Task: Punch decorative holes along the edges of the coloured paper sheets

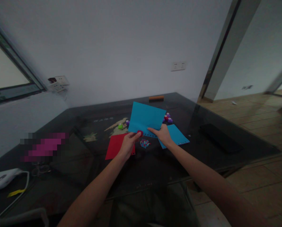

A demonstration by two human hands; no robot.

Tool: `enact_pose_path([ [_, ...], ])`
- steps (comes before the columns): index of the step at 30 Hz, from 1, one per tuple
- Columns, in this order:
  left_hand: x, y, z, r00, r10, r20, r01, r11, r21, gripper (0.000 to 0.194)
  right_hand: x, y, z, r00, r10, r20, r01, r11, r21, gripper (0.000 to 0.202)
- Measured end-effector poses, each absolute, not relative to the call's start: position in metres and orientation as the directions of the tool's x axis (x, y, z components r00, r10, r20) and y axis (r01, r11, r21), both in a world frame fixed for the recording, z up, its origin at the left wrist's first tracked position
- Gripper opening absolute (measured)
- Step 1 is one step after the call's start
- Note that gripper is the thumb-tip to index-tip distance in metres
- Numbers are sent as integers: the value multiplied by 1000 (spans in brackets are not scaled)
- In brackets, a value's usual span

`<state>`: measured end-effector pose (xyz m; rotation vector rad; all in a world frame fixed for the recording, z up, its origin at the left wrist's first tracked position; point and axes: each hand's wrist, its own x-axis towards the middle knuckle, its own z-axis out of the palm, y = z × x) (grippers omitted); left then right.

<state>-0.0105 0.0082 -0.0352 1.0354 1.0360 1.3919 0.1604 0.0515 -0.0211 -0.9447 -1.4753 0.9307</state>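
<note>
My right hand (164,135) grips a blue sheet of paper (145,116) by its near edge, thumb on top, and the sheet is tilted up off the table. A row of small holes runs along that near edge. Between the fingers of my left hand (128,143) is a small red hole punch (140,133), at the sheet's near edge. Below lies a heap of red and blue paper dots (145,143). Red paper (116,146) lies partly under my left hand. More blue paper (177,135), also holed along its near edge, rests beside my right wrist.
Beyond the sheet stand a green punch (120,126), a purple punch (127,122) and a red and purple cluster (168,118). A brown box (156,98) is at the back of the dark table (141,173). Scissors (40,169) and a white corded device (6,178) lie left, a black slab (219,137) right.
</note>
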Motion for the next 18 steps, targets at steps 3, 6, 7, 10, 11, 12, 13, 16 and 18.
enact_pose_path([
  [3, -11, 9, -38, -68, 996, 62, -226, -76, 971, 30, 160, 52, -21, -86, 923, 374, 76, 380, -922, 37],
  [6, -12, 10, -39, -73, 995, 73, -209, -87, 974, 29, 160, 51, -20, -84, 919, 384, 80, 390, -917, 36],
  [7, -12, 10, -39, -72, 995, 74, -205, -87, 975, 28, 160, 50, -20, -82, 919, 385, 79, 391, -917, 36],
  [10, -12, 9, -37, -69, 995, 79, -196, -91, 976, 28, 160, 49, -19, -78, 921, 382, 71, 387, -919, 36],
  [11, -12, 9, -37, -67, 995, 80, -198, -92, 976, 28, 160, 49, -18, -76, 921, 382, 69, 387, -920, 37],
  [12, -12, 9, -37, -67, 995, 80, -203, -92, 975, 28, 160, 49, -18, -75, 921, 383, 69, 388, -919, 37],
  [13, -12, 9, -37, -68, 995, 78, -208, -91, 974, 28, 160, 49, -18, -74, 919, 386, 70, 391, -918, 37],
  [16, -12, 8, -36, -74, 995, 72, -214, -87, 973, 27, 160, 49, -18, -73, 915, 397, 73, 401, -913, 37],
  [18, -12, 9, -36, -77, 995, 71, -209, -85, 974, 28, 160, 49, -19, -69, 913, 402, 73, 407, -911, 37],
])
